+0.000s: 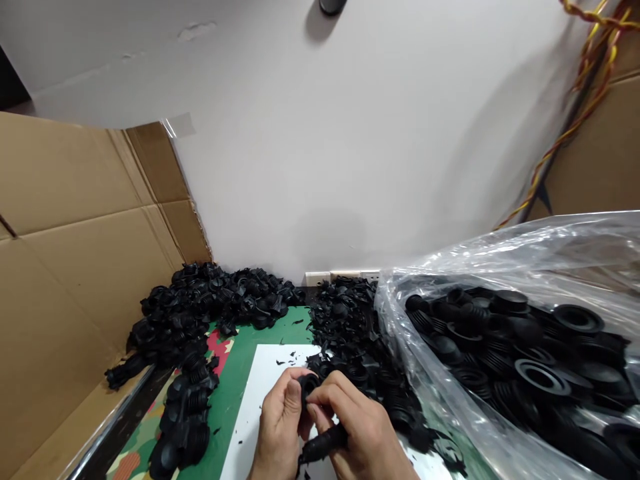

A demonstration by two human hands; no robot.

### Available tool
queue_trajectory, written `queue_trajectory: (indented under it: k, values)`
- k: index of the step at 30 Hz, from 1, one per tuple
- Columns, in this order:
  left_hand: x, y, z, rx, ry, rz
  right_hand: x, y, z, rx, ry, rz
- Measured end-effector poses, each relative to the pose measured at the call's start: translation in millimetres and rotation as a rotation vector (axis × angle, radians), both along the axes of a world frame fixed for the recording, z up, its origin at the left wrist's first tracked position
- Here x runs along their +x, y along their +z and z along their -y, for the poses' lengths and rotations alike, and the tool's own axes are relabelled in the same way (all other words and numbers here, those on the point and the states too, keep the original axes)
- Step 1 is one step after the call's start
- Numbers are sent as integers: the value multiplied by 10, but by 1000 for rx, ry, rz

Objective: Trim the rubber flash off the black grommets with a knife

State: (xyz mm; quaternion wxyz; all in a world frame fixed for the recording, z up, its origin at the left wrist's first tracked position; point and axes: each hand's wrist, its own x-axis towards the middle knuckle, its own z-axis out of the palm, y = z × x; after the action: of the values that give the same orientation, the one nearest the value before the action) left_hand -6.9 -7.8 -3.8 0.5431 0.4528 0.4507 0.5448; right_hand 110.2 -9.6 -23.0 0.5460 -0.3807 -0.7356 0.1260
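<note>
My left hand (280, 423) is closed around a black ribbed rubber piece (308, 385), held upright over a white board (245, 413). The fingers of my right hand (357, 423) pinch the near side of the same piece. Below them a dark, elongated rubber piece (325, 445) lies under my right fingers; whether it is joined to the upper one I cannot tell. Thin black scraps (287, 360) are scattered on the board. Right beside my right hand is a heap of black trimmings and ribbed parts (355, 333).
A clear plastic bag (415, 360) full of black rubber bellows (510, 333) stands at the right. Joined black rubber parts (215, 297) are piled at the back left. Cardboard (75, 240) walls the left side; a white wall (340, 147) rises behind, with twisted wires (575, 127) at right.
</note>
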Motion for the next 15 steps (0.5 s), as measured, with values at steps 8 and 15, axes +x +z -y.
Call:
queue_trajectory:
  k: [8, 15]
  values:
    - [-37, -9, 11, 44, 46, -86, -38, -4, 2, 82, -152, 80]
    - [0, 102, 35, 38, 21, 107, 225, 189, -41, -313, -208, -95]
